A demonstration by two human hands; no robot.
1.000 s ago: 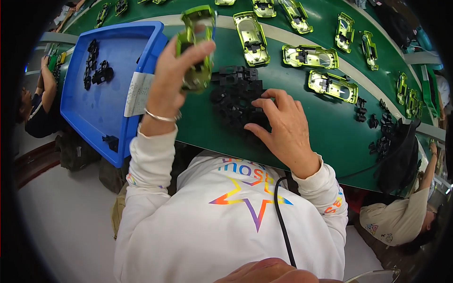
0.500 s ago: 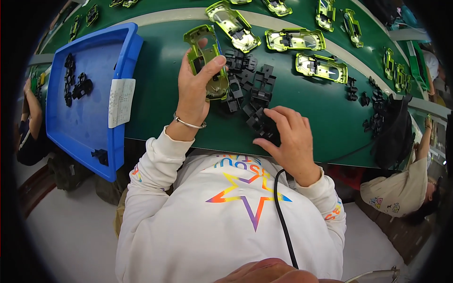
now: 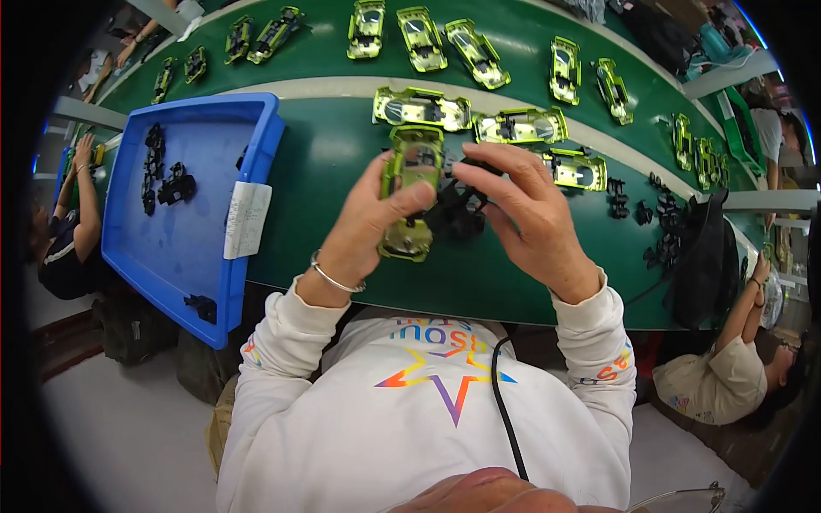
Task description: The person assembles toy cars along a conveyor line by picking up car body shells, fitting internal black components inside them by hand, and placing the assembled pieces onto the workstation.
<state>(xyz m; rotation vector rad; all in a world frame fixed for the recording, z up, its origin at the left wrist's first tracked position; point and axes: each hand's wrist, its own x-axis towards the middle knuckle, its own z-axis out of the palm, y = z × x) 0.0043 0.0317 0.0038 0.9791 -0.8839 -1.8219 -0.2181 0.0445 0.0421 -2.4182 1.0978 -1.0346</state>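
My left hand (image 3: 363, 218) is closed round a lime-green toy car body shell (image 3: 409, 238), its thumb across the middle. The shell stands lengthwise, hollow side toward me. Close to its right, my right hand (image 3: 540, 224) pinches a black plastic part (image 3: 469, 181) between thumb and fingers. My fingers partly cover that part, so its full shape is hidden. Below and behind it, loose black plastic parts (image 3: 466, 221) lie on the green table, mostly screened by my hands.
A blue bin (image 3: 227, 295) with a few black parts stands at the left. Several green car shells (image 3: 519, 126) lie on the table and beyond the pale strip. More black pieces (image 3: 663, 248) and a dark bag (image 3: 705, 256) are at the right. Other people sit at both sides.
My right hand has lifted a black part off the pile and brought it up beside the shell. The shell is now held more upright. The view has shifted, showing more of the far table.
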